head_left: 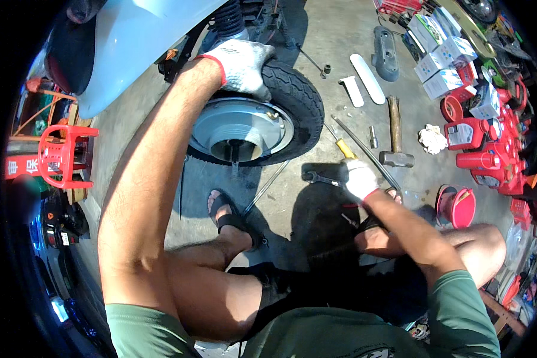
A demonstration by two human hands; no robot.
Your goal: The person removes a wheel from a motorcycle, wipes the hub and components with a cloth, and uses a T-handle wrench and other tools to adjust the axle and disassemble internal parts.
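Note:
A scooter wheel (304, 107) with a black tyre and grey hub stands in front of me, under a pale blue body panel (143, 42). My left hand (241, 67), in a white glove with a red cuff, grips the tyre's upper left part; its fingertips are partly hidden. To the right, my right hand (360, 179), gloved too, is low over the floor. Its fingers close at the end of a screwdriver's yellow handle (343, 148), whose thin shaft points toward the tyre. Just left of this hand lies an open-ended wrench (321, 178).
Beyond my right hand lie a long metal bar (367, 152), a socket (373, 137) and a hammer (395, 134). White and grey covers (367, 79) are further off. Red bottles (477, 160) and boxes (441, 65) line the right side. A red plastic chair (68, 156) stands left.

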